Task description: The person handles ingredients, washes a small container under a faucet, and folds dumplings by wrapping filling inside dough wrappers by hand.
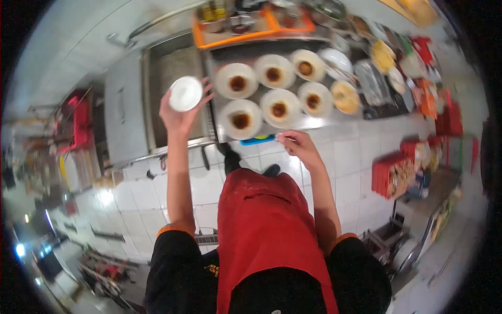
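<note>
My left hand (180, 118) is wrapped round a small white bowl (185, 94), raised over the sink beside the steel counter. Something pale may lie in the bowl, but blur hides what it is. My right hand (299, 147) is at the counter's front edge with its fingers pinched together; whether anything small is between the fingertips cannot be made out. Between the hands, several large white bowls stand in two rows, each with a dark brown sauce pooled at the bottom. Nearest to my right hand is the front middle bowl (280, 95); nearest to my left is the front left bowl (230, 112).
Orange trays (235, 36) with containers line the back. A bowl of yellowish food (345, 97) and a clear plastic box (373, 81) are to the right. Under the counter's edge shows a blue item (256, 141). Red crates (389, 175) stand lower right.
</note>
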The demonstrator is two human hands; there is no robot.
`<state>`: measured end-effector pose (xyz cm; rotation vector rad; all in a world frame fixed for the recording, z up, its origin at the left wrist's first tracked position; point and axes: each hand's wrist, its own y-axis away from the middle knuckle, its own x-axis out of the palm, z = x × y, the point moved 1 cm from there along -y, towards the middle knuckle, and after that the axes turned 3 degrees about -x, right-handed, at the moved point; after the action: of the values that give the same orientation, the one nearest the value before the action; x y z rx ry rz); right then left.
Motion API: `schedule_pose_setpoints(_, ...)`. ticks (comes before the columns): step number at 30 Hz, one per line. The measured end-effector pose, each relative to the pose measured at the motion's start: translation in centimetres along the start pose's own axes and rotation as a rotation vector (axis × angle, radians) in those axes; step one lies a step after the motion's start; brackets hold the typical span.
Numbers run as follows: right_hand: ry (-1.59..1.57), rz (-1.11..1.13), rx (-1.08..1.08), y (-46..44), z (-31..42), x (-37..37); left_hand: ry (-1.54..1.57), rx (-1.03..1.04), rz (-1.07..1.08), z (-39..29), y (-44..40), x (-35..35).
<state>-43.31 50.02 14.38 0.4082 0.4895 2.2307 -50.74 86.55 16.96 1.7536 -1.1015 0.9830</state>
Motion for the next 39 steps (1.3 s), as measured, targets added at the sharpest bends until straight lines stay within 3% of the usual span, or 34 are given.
schedule_pose_setpoints(6, -0.021, -0.202, -0.035, 11.8, -3.1, -11.0, -0.014, -0.203, 0.115, 14.9, 1.9, 2.2)
schedule_pose_setpoints(11, 0.264, -0.362, -0.274, 17.8, -2.7, -17.4, 0.101, -0.462, 0.172, 26.6, 1.0, 5.9)
schedule_pose_setpoints(18, 0.390, -0.461, -0.635, 14.6, 3.3, -23.5, -0.004, -0.690, 0.241, 41.0, -4.3, 14.6)
schedule_pose_setpoints(20, 0.642, -0.557, -0.742, 13.0, 4.9, -26.0, -0.118, -0.718, 0.254, 44.9, -6.2, 17.4)
schedule_pose_setpoints(21, 0.657, -0.544, -0.691, 11.9, 4.9, -27.7, -0.201, -0.640, 0.112, 46.7, -7.3, 17.7)
schedule_pose_setpoints(27, 0.748, -0.600, -0.619, 9.0, 8.4, -37.9, -0.269, -0.767, -0.036, 58.1, -15.7, 21.2)
schedule_pose_setpoints(34, 0.721, -0.687, -0.518, 6.2, 10.9, -50.4, -0.210, -0.899, 0.099, 67.5, -23.5, 25.7)
schedule_pose_setpoints(35, 0.721, -0.707, -0.554, 5.7, 10.7, -52.3, -0.204, -1.005, 0.031, 68.6, -24.6, 26.4)
schedule_pose_setpoints(38, 0.710, -0.745, -0.585, 4.7, 10.9, -57.2, -0.251, -0.963, 0.088, 70.7, -27.1, 29.4)
schedule_pose_setpoints(39, 0.691, -0.760, -0.587, 4.3, 11.0, -58.9, -0.182, -0.946, 0.094, 72.8, -29.3, 27.1)
